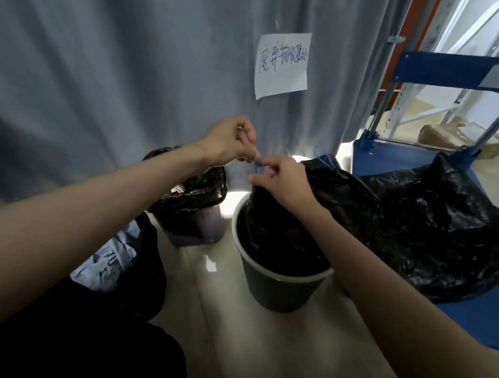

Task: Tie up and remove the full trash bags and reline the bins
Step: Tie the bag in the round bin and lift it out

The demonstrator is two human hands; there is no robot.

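While both hands are working above the grey bin (277, 290), the left hand (227, 142) is pinching a thin blue drawstring (258, 165) between curled fingers, and the right hand (283, 182) is gripping the gathered neck of the black trash bag (280, 243), also pinching the string. That bag is sitting inside the bin at 6 o'clock from the hands. 1 second lined bin (194, 214) is standing at 9 o'clock from the grey one. Loose black bags (432, 229) are lying on a blue cart (468, 316) at 3 o'clock. A handwritten paper sign (282, 65) is hanging on the grey curtain (104, 63) at 12 o'clock.
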